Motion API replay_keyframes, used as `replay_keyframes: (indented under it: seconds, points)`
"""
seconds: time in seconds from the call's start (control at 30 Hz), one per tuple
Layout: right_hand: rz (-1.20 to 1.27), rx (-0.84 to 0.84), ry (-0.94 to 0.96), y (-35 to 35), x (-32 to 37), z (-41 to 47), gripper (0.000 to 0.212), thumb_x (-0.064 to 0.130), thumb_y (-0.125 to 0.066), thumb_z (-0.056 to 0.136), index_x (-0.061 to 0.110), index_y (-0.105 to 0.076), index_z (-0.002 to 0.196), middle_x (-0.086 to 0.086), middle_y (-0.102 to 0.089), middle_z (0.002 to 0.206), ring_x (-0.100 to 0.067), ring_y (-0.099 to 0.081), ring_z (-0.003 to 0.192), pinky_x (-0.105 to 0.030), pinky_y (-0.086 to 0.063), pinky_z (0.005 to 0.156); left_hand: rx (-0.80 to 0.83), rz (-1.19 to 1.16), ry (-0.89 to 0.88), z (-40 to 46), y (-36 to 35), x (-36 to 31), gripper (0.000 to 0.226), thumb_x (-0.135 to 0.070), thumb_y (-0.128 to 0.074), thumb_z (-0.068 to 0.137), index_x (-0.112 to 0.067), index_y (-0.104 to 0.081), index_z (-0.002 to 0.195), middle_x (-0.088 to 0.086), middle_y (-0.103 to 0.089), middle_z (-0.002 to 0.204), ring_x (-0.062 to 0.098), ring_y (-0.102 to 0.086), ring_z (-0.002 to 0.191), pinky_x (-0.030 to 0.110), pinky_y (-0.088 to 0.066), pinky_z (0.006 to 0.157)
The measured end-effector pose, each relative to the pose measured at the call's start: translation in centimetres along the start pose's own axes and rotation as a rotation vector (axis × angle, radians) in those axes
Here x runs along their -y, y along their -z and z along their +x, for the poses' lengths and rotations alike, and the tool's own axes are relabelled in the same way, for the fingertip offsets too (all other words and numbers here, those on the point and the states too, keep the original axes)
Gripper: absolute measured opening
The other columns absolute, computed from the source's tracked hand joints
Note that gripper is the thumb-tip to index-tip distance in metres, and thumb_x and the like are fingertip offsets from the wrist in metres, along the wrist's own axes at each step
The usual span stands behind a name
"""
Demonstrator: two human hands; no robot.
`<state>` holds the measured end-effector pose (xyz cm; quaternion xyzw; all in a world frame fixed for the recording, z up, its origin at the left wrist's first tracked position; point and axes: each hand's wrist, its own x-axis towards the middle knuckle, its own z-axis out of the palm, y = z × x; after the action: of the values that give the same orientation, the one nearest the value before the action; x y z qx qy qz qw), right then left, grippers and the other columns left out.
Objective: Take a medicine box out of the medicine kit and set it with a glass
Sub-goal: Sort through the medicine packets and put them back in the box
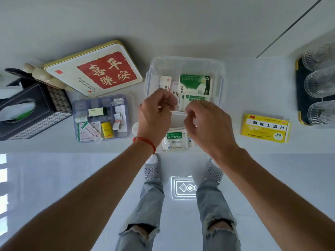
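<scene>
Here the yellow rectangular medicine box (265,128) lies flat on the white counter (253,84), long axis left to right, right of the clear plastic medicine kit (184,69) and just beside the black tray (301,91) of ribbed clear glasses (320,84). The kit holds green-and-white packets (194,84); a grey compartment tray (101,117) to its left holds small bottles and sachets. Left hand (155,113) and right hand (204,118) hover at the kit's near edge, fingers curled; whether they pinch anything I cannot tell.

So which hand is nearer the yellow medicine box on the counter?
Right. The right hand hovers over the clear medicine kit, left of the yellow medicine box; the left hand is farther left.
</scene>
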<state>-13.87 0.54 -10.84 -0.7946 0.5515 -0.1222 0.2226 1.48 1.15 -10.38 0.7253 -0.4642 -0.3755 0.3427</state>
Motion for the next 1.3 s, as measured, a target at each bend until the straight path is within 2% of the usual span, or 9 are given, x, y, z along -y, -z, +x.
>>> replay_keyframes:
  seconds: [0.17, 0.3, 0.4, 0.53, 0.67, 0.83, 1.0, 1.17, 1.3]
  points:
    - [-0.274, 0.22, 0.13, -6.9, 1.5, -6.1, 0.041, 0.014, -0.07, 0.08, 0.01, -0.063, 0.12, -0.01, -0.064, 0.117, -0.031, -0.061, 0.104, -0.044, -0.047, 0.086, -0.06, 0.096, 0.236, -9.1, 1.0, 5.3, 0.024, 0.01, -0.053, 0.082, -0.01, -0.066, 0.079, 0.0, -0.069, 0.076, 0.02, -0.066, 0.073, 0.037, -0.059, 0.07]
    - [-0.372, 0.271, 0.146, -9.7, 2.1, -6.0, 0.058, 0.003, -0.017, 0.092, 0.005, -0.047, 0.142, -0.015, -0.052, 0.143, -0.032, -0.052, 0.128, -0.048, -0.044, 0.099, 0.003, 0.026, 0.683, -10.8, -0.1, 9.0, 0.025, -0.003, -0.054, 0.087, -0.017, -0.066, 0.103, 0.006, -0.072, 0.101, 0.026, -0.069, 0.089, 0.044, -0.061, 0.083]
    - [-0.409, 0.304, 0.135, -10.2, 1.9, -5.4, 0.065, -0.002, 0.001, 0.095, 0.008, -0.049, 0.134, -0.011, -0.058, 0.125, -0.03, -0.055, 0.114, -0.044, -0.044, 0.093, 0.071, 0.032, 0.716, -10.2, -1.0, 9.6, 0.038, -0.006, -0.059, 0.085, -0.02, -0.06, 0.119, 0.001, -0.069, 0.109, 0.024, -0.068, 0.096, 0.037, -0.059, 0.086]
    - [-0.403, 0.217, 0.152, -11.0, 1.0, -5.1, 0.039, 0.004, -0.026, 0.097, 0.012, -0.057, 0.119, -0.006, -0.06, 0.106, -0.027, -0.056, 0.101, -0.04, -0.044, 0.087, 0.093, -0.083, 0.752, -9.0, -2.1, 9.8, 0.05, -0.012, -0.064, 0.083, -0.021, -0.056, 0.131, 0.002, -0.071, 0.112, 0.022, -0.073, 0.09, 0.041, -0.061, 0.086]
    - [-0.37, 0.184, 0.189, -11.3, 0.3, -5.3, 0.039, 0.0, -0.039, 0.089, 0.009, -0.056, 0.123, -0.01, -0.059, 0.108, -0.031, -0.057, 0.101, -0.042, -0.044, 0.091, 0.001, -0.217, 0.845, -8.2, -2.2, 10.4, 0.048, -0.017, -0.066, 0.081, -0.013, -0.058, 0.128, 0.011, -0.074, 0.104, 0.022, -0.071, 0.067, 0.049, -0.062, 0.081]
    - [-0.276, 0.157, 0.212, -8.4, 1.6, -5.7, 0.041, 0.008, -0.046, 0.09, 0.012, -0.055, 0.129, -0.008, -0.059, 0.118, -0.03, -0.056, 0.109, -0.043, -0.041, 0.095, -0.03, -0.132, 0.707, -8.8, -0.9, 7.7, 0.013, -0.024, -0.063, 0.093, -0.019, -0.071, 0.102, 0.003, -0.077, 0.088, 0.019, -0.074, 0.07, 0.04, -0.063, 0.076]
    - [-0.161, 0.153, 0.23, -2.4, 0.3, -2.8, 0.084, 0.039, -0.079, 0.078, 0.008, -0.042, 0.148, -0.015, -0.049, 0.139, -0.03, -0.047, 0.128, -0.045, -0.04, 0.107, 0.058, -0.144, 0.509, -4.7, 0.7, 1.9, 0.007, -0.012, -0.063, 0.096, -0.007, -0.066, 0.101, 0.009, -0.074, 0.09, 0.021, -0.071, 0.074, 0.031, -0.06, 0.065]
    - [0.055, -0.047, 0.121, 1.7, -3.0, 3.1, 0.062, 0.029, -0.056, 0.089, 0.005, -0.044, 0.145, -0.016, -0.049, 0.143, -0.032, -0.046, 0.13, -0.041, -0.04, 0.108, 0.097, 0.025, 0.182, 2.7, 0.1, -1.9, 0.011, -0.013, -0.06, 0.097, -0.011, -0.061, 0.108, 0.0, -0.074, 0.099, 0.012, -0.075, 0.077, 0.019, -0.058, 0.06]
    - [0.203, -0.137, -0.146, 1.8, -6.5, 5.8, 0.047, 0.021, -0.051, 0.089, 0.005, -0.056, 0.133, -0.014, -0.053, 0.136, -0.03, -0.05, 0.126, -0.018, -0.031, 0.1, 0.185, 0.071, 0.285, 6.6, -2.9, -0.6, 0.02, -0.004, -0.057, 0.096, -0.015, -0.055, 0.113, 0.003, -0.072, 0.105, 0.02, -0.075, 0.088, 0.024, -0.062, 0.06]
